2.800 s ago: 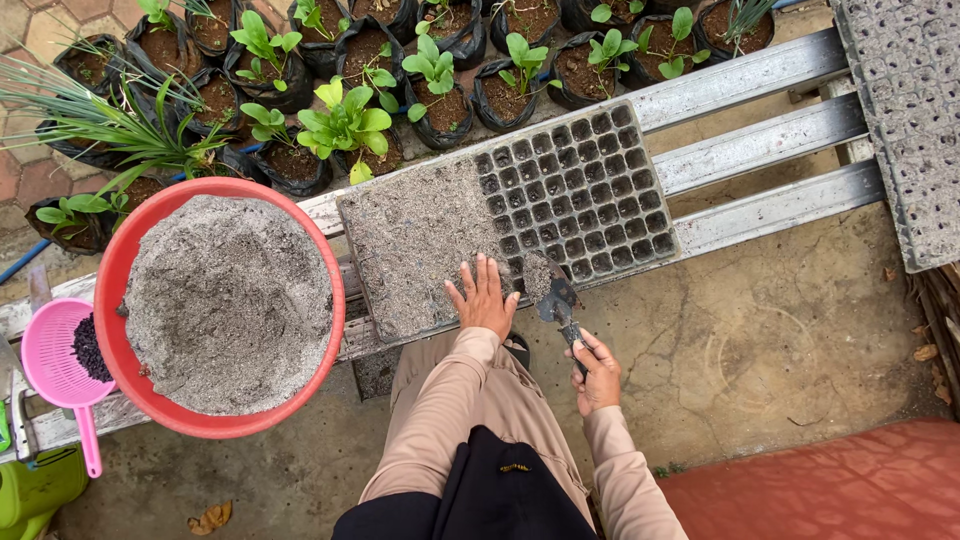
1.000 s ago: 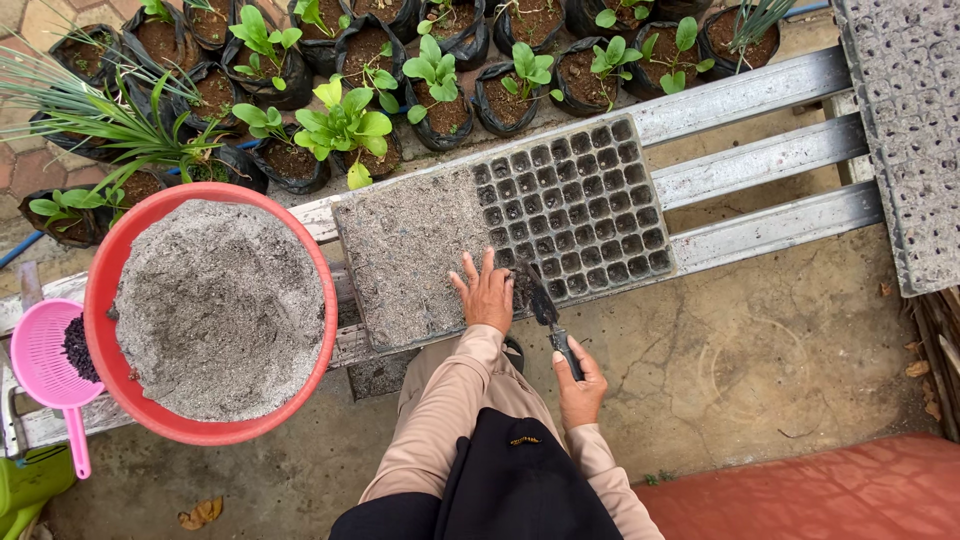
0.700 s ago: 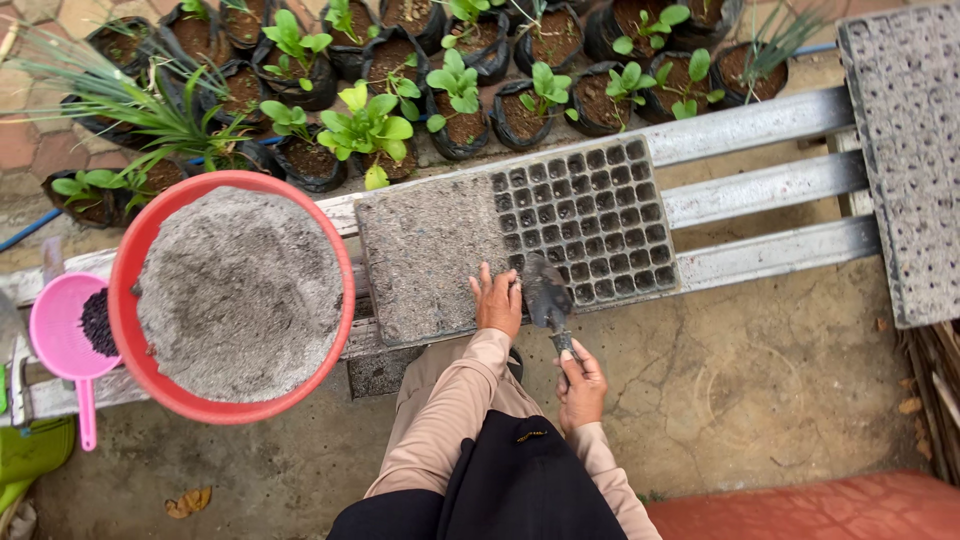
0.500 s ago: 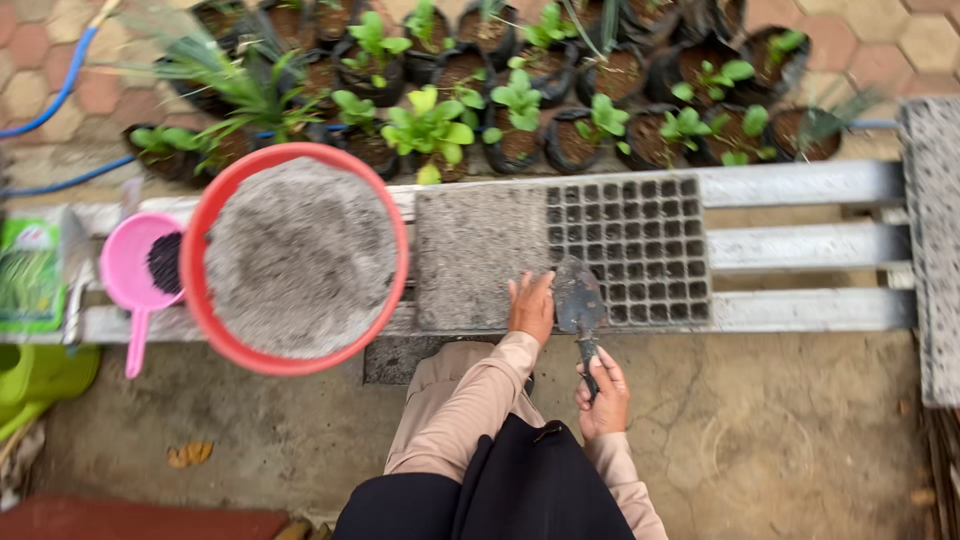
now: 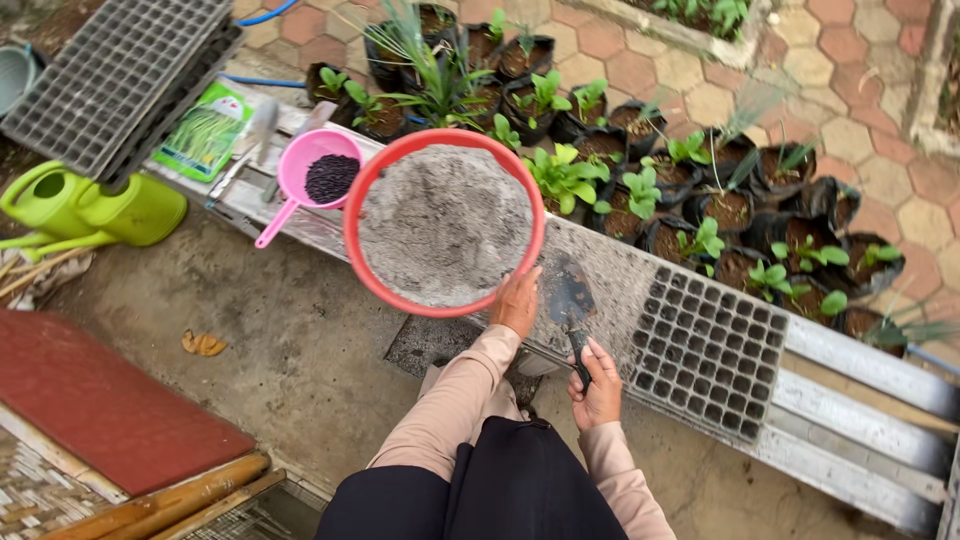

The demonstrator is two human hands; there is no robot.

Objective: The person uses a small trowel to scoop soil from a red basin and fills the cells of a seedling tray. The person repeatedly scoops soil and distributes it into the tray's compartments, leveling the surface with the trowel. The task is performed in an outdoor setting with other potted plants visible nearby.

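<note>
Right hand [image 5: 598,385] gripped around the handle of a small trowel [image 5: 571,305], blade pointing away over the worktop [image 5: 850,420]. Left hand [image 5: 518,300] sits flat, fingers loosely together, holding nothing, touching the near rim of the red basin [image 5: 352,255] of grey soil mix. Black seedling tray [image 5: 705,350] just right of the trowel hand, cells empty. Pink scoop [image 5: 300,185] with dark granules beyond the basin, left of both hands. Potted seedlings [image 5: 700,215] behind the tray.
</note>
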